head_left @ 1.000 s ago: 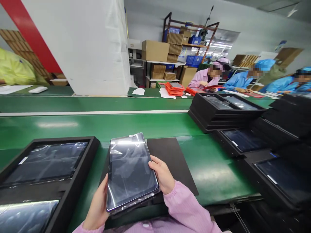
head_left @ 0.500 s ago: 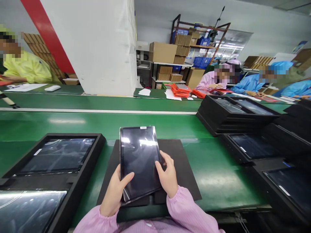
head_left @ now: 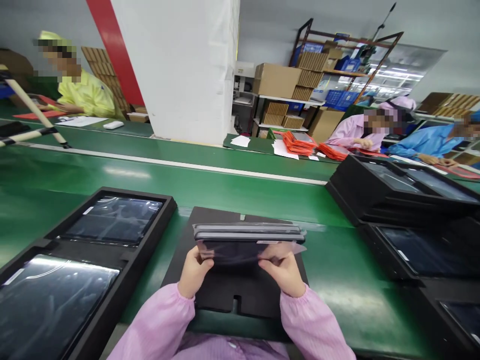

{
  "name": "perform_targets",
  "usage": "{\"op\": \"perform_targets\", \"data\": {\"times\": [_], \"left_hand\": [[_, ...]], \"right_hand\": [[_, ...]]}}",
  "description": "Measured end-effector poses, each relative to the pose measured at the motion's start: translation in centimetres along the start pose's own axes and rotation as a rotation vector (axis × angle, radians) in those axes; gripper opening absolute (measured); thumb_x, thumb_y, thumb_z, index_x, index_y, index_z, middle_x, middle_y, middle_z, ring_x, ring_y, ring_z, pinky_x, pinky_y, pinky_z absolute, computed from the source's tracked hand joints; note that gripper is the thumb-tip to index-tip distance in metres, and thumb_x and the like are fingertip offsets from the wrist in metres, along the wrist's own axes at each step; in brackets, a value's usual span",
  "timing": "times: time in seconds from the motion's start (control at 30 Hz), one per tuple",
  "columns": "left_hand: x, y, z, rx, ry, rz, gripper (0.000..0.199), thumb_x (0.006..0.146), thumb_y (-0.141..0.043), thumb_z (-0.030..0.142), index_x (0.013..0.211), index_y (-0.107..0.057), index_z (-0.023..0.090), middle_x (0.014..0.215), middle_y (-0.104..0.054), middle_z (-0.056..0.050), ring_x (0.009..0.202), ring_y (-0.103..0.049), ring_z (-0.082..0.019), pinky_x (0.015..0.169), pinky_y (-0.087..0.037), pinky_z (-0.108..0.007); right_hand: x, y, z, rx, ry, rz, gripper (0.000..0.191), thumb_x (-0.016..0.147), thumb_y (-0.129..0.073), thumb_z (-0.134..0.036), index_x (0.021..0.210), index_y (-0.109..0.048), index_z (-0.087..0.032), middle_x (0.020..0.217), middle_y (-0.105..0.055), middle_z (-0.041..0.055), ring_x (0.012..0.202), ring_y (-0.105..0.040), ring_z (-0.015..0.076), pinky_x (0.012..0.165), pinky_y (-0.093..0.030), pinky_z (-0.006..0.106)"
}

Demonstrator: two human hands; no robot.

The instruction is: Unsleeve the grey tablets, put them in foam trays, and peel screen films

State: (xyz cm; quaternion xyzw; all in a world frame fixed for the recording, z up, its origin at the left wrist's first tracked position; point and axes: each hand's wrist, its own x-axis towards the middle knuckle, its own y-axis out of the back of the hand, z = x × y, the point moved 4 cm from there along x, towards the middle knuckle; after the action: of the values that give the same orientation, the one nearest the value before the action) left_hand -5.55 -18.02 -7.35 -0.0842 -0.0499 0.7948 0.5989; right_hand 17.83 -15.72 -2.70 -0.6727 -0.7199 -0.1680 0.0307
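Head: black tray (head_left: 123,260) w/ two tablets (head_left: 112,220)

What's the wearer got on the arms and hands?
Both arms are in loose pink sleeves with gathered, elasticated cuffs at the wrists. The left hand and right hand are bare: no gloves, rings or watch show. No markings are visible on the fabric.

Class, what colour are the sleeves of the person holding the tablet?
Pink sleeves, clearest in the head view.

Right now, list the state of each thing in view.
tablet: held edge-on above the mat, wrapped in clear film
left hand: gripping the tablet
right hand: gripping the tablet
black mat: flat on the belt
left tray: holds two wrapped screens
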Motion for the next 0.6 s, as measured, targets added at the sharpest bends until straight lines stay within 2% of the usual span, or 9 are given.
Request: {"op": "perform_targets", "data": {"times": [0.1,0.2,0.27,0.33,0.4,0.5,0.6], "left_hand": [[-0.2,-0.7,-0.6,-0.013,-0.031,0.151,0.060,0.050,-0.073,0.077,0.070,-0.067,0.021,0.074,-0.068,-0.007,0.084,-0.062,-0.028,0.086,-0.051,-0.037],[0.8,-2.1,-0.6,-0.045,0.029,0.195,0.059,0.068,-0.062,0.077,0.081,-0.068,0.019,0.088,-0.071,-0.009,0.094,-0.063,-0.029,0.087,-0.050,-0.034],[1.9,-3.3,-0.5,-0.081,0.117,0.144,0.057,0.077,-0.058,0.072,0.085,-0.070,0.017,0.093,-0.074,-0.011,0.099,-0.065,-0.029,0.088,-0.051,-0.034],[2.8,-4.6,-0.5,-0.124,0.221,0.070,0.055,0.082,-0.056,0.068,0.091,-0.072,0.016,0.101,-0.075,-0.012,0.107,-0.065,-0.029,0.092,-0.050,-0.034],[3.5,-6.0,-0.6,-0.171,0.309,-0.001,0.053,0.085,-0.056,0.065,0.100,-0.073,0.017,0.111,-0.074,-0.013,0.114,-0.064,-0.029,0.098,-0.047,-0.035],[4.7,-7.9,-0.8,-0.234,0.383,-0.068,0.050,0.088,-0.054,0.060,0.108,-0.072,0.018,0.120,-0.071,-0.012,0.119,-0.062,-0.026,0.105,-0.044,-0.035],[6.1,-9.0,-1.4,-0.266,0.431,-0.092,0.045,0.088,-0.056,0.055,0.104,-0.070,0.015,0.111,-0.073,-0.013,0.113,-0.065,-0.026,0.103,-0.046,-0.037]], "right_hand": [[0.4,-0.1,-0.7,-0.029,-0.027,-0.058,0.025,0.065,-0.082,-0.044,0.065,-0.071,-0.021,0.066,-0.073,0.0073,0.067,-0.068,0.0253,0.067,-0.057,0.040],[1.1,-0.7,-2.9,-0.029,-0.045,-0.116,0.032,0.070,-0.079,-0.041,0.093,-0.071,-0.020,0.090,-0.076,0.0082,0.083,-0.071,0.0268,0.079,-0.058,0.041],[1.7,-1.4,-5.2,-0.058,-0.005,-0.155,0.041,0.075,-0.076,-0.037,0.111,-0.067,-0.019,0.107,-0.074,0.0086,0.097,-0.069,0.0280,0.089,-0.056,0.042],[2.7,-2.2,-7.3,-0.057,0.025,-0.155,0.042,0.079,-0.071,-0.035,0.117,-0.064,-0.019,0.114,-0.072,0.0078,0.105,-0.066,0.0275,0.095,-0.053,0.041],[3.9,-2.9,-8.6,0.003,0.016,-0.128,0.039,0.083,-0.066,-0.036,0.118,-0.061,-0.020,0.114,-0.071,0.0063,0.105,-0.065,0.0252,0.095,-0.053,0.039],[5.8,-3.7,-8.8,0.092,-0.030,-0.098,0.035,0.086,-0.061,-0.037,0.117,-0.060,-0.020,0.111,-0.069,0.0045,0.102,-0.064,0.0217,0.095,-0.052,0.037],[6.7,-4.2,-7.8,0.114,-0.054,-0.074,0.037,0.085,-0.060,-0.034,0.120,-0.058,-0.021,0.117,-0.067,0.0046,0.107,-0.062,0.0210,0.101,-0.049,0.037]]}}
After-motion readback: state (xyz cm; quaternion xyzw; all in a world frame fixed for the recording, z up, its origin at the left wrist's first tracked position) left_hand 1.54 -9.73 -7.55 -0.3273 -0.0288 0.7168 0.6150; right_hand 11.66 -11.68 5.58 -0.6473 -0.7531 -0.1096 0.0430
